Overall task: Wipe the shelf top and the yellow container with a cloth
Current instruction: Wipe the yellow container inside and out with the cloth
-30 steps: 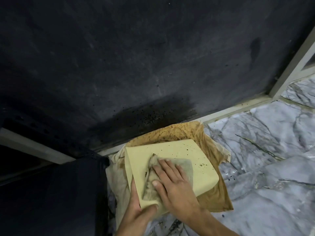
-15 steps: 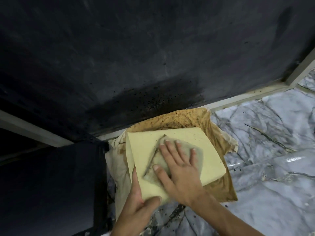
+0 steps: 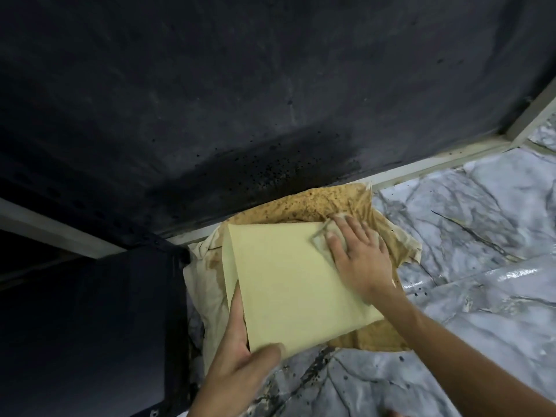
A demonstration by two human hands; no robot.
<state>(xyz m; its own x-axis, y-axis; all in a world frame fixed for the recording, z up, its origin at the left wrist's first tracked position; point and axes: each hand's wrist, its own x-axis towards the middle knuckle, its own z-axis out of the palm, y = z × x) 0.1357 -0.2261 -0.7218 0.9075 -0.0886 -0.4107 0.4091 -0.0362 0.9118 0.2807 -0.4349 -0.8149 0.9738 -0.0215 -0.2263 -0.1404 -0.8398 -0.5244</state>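
Note:
The yellow container lies with a flat pale side up on stained brown paper, at the foot of the dark wall. My left hand grips its near left corner, thumb on top. My right hand presses a greyish cloth flat against the container's far right corner; most of the cloth is hidden under the fingers. The yellow top looks free of specks.
A dark blue-black wall with black specks fills the upper view. A dark panel stands at the left. The marble-patterned surface spreads to the right, with black crumbs near the container. A pale frame edges the wall.
My right hand has slid the cloth from the container's middle to its far right corner. The dark specks on the yellow top are gone. The left hand keeps its hold.

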